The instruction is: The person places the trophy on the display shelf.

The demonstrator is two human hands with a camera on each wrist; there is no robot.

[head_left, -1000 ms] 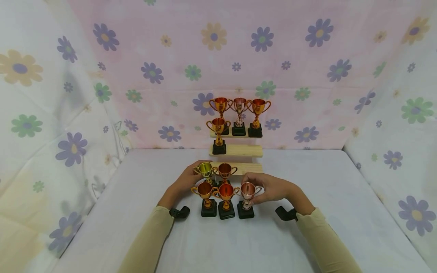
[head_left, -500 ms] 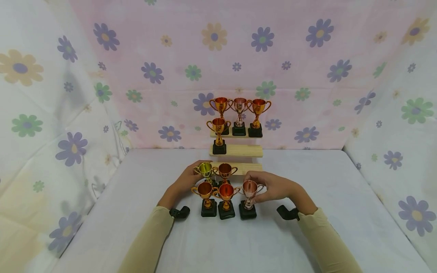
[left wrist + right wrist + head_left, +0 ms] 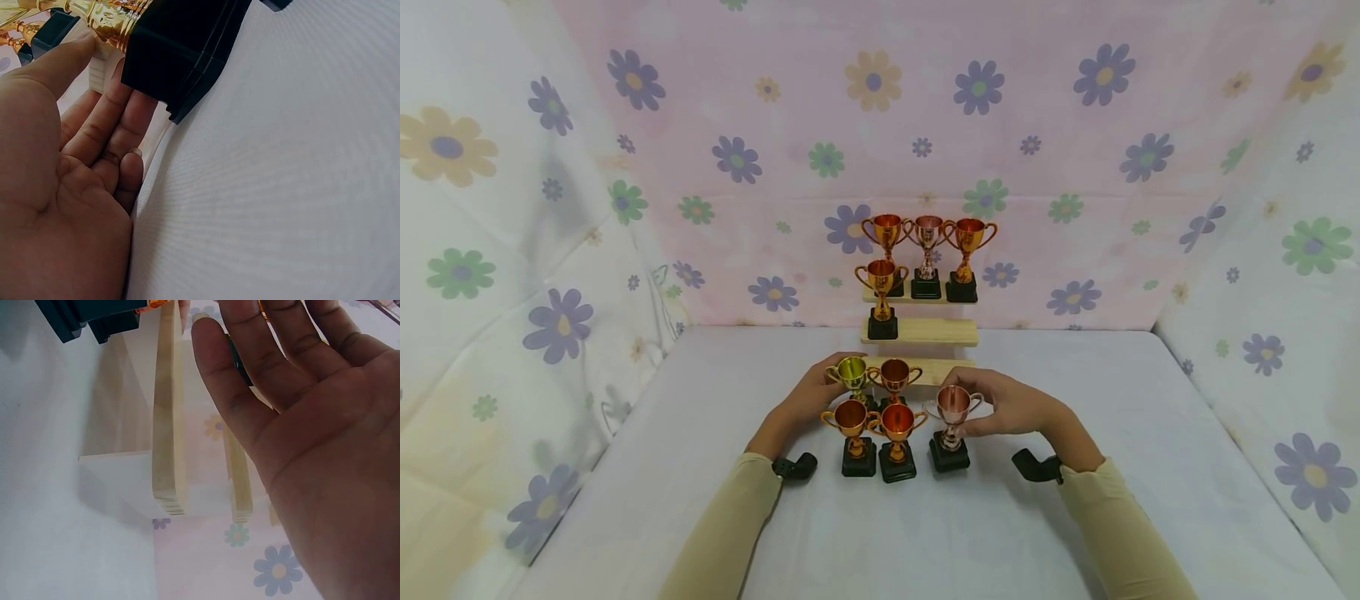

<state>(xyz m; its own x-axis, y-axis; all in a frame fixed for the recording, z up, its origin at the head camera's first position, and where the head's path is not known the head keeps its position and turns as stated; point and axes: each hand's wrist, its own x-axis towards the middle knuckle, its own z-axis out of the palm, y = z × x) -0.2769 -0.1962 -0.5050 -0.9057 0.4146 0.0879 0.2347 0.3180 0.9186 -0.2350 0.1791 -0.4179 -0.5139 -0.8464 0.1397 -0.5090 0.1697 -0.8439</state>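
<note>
In the head view my right hand (image 3: pixel 1011 404) holds a small pink-gold trophy cup (image 3: pixel 953 402) on a black base, slightly tilted, right of the other front-row cups. My left hand (image 3: pixel 808 392) is at a yellow-gold trophy cup (image 3: pixel 853 372) in the row behind. From the left wrist, its thumb lies on the gold stem and its fingers reach behind the black base (image 3: pixel 181 50). Copper-orange trophies stand close by: one beside the yellow one (image 3: pixel 895 375), two in front (image 3: pixel 852 417). The right wrist view shows the hand's palm (image 3: pixel 337 450) and fingers, the held cup mostly hidden.
Behind the cups rises a stepped wooden shelf (image 3: pixel 936 332). Three trophies stand on its top step, among them a pink-gold one (image 3: pixel 927 242); one orange trophy (image 3: pixel 881 287) is on the middle step at left. Flowered cloth (image 3: pixel 760 233) hangs around the white table (image 3: pixel 1112 417).
My right hand has moved the pink-gold trophy right and a little away from me, apart from the orange cup beside it, and it now leans. The left hand has stayed in place.
</note>
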